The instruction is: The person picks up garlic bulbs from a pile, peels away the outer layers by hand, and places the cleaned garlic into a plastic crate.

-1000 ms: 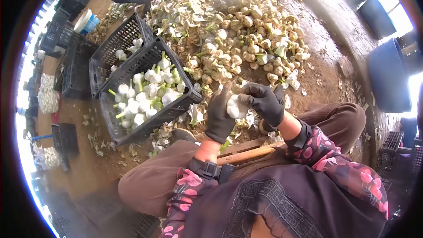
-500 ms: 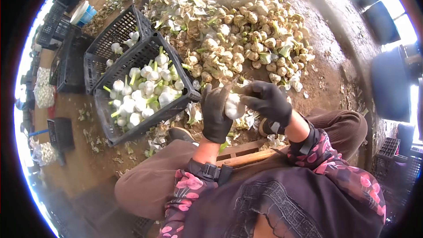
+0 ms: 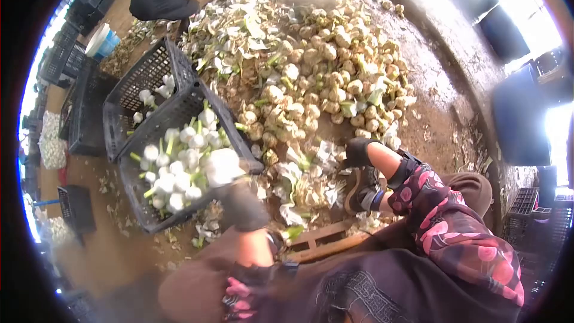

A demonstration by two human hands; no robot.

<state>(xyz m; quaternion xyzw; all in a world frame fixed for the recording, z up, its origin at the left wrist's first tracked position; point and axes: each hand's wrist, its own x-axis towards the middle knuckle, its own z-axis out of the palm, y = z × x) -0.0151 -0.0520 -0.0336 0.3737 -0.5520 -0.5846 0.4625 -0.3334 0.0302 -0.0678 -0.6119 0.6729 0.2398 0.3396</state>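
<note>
My left hand, in a dark glove and blurred by motion, holds a white garlic bulb at the right edge of the near black crate. Inside that crate lie several cleaned white bulbs with green stems. My right hand, also gloved, is low over the peelings at the near edge of the garlic heap; its fingers are mostly hidden, and what they hold, if anything, cannot be made out.
A second black crate with a few bulbs stands behind the first. Loose skins lie before my legs, beside a wooden piece. Another person's dark-clothed leg is at the top left. A white and blue bucket stands nearby.
My left hand has moved left and down to the crate with the bulb. My right hand has parted from it and sits slightly lower. The view has shifted, showing more of the other person.
</note>
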